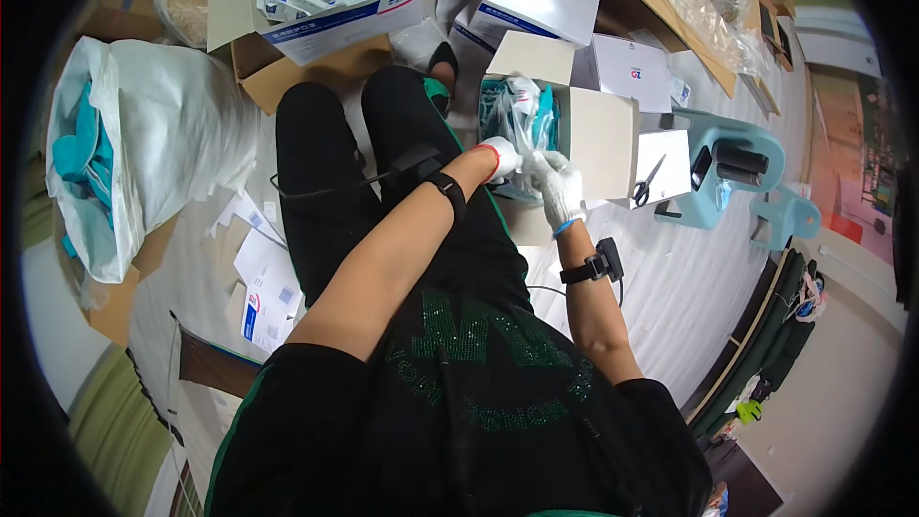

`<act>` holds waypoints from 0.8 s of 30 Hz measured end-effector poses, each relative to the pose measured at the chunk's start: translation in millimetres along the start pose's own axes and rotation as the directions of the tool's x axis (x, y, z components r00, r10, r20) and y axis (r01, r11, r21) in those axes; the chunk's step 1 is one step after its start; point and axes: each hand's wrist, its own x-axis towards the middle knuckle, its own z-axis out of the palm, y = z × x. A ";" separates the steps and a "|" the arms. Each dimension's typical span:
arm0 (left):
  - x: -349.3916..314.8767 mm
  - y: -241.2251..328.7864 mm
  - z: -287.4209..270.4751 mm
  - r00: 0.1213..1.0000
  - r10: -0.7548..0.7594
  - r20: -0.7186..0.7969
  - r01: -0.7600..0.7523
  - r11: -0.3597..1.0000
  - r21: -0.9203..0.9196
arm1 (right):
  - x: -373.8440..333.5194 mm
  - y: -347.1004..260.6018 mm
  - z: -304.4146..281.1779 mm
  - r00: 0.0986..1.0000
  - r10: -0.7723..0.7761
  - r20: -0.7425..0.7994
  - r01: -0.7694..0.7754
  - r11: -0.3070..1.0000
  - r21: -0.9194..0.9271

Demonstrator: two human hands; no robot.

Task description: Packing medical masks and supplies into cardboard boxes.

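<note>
An open white cardboard box stands in front of me, to the right of my knees, with its flaps spread. Inside it are teal items and a clear plastic bag that rises toward the opening. My left hand, in a white knit glove with a red cuff, is closed on the lower end of the bag. Close beside it, my right hand, gloved in white with a blue cuff, also pinches the plastic. The gloves partly hide the fingertips.
At the upper left, another box holds white packets. A large white sack with teal contents stands at left. Scissors lie on a white box to the right, near a light-blue stool. Closed white boxes sit beyond.
</note>
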 end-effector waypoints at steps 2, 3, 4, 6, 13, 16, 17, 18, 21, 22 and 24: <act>9.6 -7.6 4.4 0.999 0.012 0.031 -0.008 0.993 -0.116 | -3.1 2.9 -3.2 0.993 -0.115 0.016 0.117 0.980 -0.159; 15.2 -16.0 5.8 0.998 0.022 0.053 -0.009 0.972 -0.233 | -6.5 0.5 -0.5 0.972 -0.225 0.060 0.233 0.922 -0.309; 32.1 -67.2 -6.0 0.984 0.175 -0.043 -0.180 0.971 -0.157 | -21.5 -34.7 34.6 0.952 -0.244 0.185 0.294 0.899 -0.326; 26.3 -34.6 0.0 0.980 0.198 0.033 -0.193 0.975 -0.111 | -18.5 -20.4 13.2 0.931 -0.343 0.124 0.355 0.775 -0.522; -25.7 -4.0 -3.9 0.993 0.118 0.001 -0.096 0.814 -0.573 | -25.7 -33.7 -7.4 0.772 -0.632 0.068 0.371 0.361 -0.855; -10.1 -20.6 -8.5 0.977 -0.095 -0.193 -0.049 0.777 -0.628 | -35.1 -55.1 -21.5 0.618 -0.783 0.065 0.417 0.257 -0.871; -7.5 -22.0 -2.0 0.965 -0.187 -0.181 -0.064 0.504 -0.861 | -32.2 -51.6 -28.6 0.652 -0.743 0.150 0.430 0.199 -0.881; -2.1 -21.0 -11.5 0.975 -0.151 -0.164 -0.006 0.716 -0.698 | -29.5 -53.7 -31.5 0.680 -0.694 0.236 0.448 0.139 -0.883; -2.6 -5.8 -9.4 0.988 -0.121 -0.101 0.042 0.822 -0.567 | -44.7 -54.7 -63.2 0.670 -0.732 0.123 0.454 0.274 -0.848; 8.5 -23.3 -14.2 0.966 -0.097 -0.241 -0.052 0.837 -0.545 | -38.4 -66.4 -55.2 0.582 -0.797 0.160 0.483 0.181 -0.857; 15.9 -36.0 -11.0 0.957 -0.109 -0.269 -0.069 0.815 -0.575 | -36.5 -60.0 -57.8 0.597 -0.783 0.176 0.458 0.152 -0.876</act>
